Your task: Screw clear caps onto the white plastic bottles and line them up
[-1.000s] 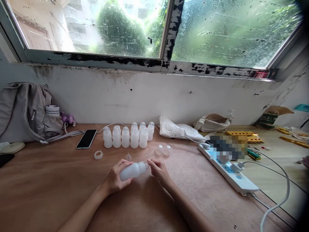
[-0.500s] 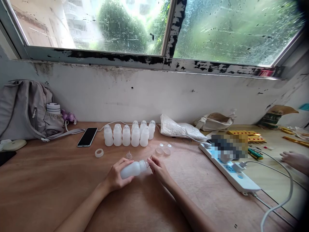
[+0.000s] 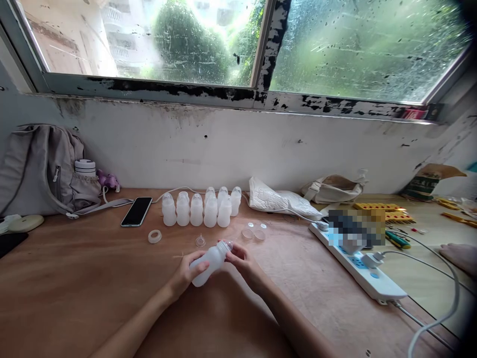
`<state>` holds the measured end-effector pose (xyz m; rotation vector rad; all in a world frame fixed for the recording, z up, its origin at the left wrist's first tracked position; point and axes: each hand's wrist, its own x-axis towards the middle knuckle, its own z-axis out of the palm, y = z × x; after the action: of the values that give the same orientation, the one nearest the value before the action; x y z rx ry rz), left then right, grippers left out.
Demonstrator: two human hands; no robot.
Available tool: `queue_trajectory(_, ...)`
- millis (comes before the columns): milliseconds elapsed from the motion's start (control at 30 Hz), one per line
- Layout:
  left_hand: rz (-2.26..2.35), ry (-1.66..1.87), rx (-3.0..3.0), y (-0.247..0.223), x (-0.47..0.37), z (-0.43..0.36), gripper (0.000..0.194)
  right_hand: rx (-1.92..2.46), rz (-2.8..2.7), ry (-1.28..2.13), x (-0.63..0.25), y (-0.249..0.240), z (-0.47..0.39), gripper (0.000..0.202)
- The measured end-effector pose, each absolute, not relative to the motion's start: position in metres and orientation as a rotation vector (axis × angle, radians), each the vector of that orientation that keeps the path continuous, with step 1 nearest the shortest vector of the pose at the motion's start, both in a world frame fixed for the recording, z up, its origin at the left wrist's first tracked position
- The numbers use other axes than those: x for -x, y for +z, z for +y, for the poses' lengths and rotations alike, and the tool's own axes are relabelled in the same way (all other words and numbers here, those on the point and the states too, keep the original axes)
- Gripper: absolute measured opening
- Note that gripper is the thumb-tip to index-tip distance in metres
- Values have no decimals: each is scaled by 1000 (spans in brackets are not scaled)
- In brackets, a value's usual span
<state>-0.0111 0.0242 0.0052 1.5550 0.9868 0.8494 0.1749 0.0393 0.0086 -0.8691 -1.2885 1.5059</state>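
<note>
**What the view hides**

A pixelated patch (image 3: 357, 227) blots out whatever sits at the far end of the power strip (image 3: 359, 265). The backpack (image 3: 37, 169) is cut by the left edge, and a dark object (image 3: 11, 243) beside it too. At the right edge, another person's hand (image 3: 460, 256) shows only partly — the arm is out of frame. The white bottle (image 3: 209, 259) hides the left hand's (image 3: 185, 275) palm — its cap is too small to make out.
</note>
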Motion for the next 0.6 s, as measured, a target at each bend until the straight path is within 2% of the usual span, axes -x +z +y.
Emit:
queue_trajectory(133,1162,1069,-1731,1,2,18,46,1053,-1253,1344,-170,7,38,26)
queue_trajectory(200,1157,1050,-1696,1,-1,16,49,1006,-1219,1369,-170,7,37,27)
queue_trajectory(333,1024,828,-1549,2,-3,14,42,915,-1185,1466,-170,9,34,31)
queue_trajectory(500,1126,1042,-1701,4,-6,10,49,1048,-1182,1316,-167,13,31,26)
queue_trajectory(600,898,765,-1397,6,-9,7,42,880,-1150,1508,-167,17,28,33)
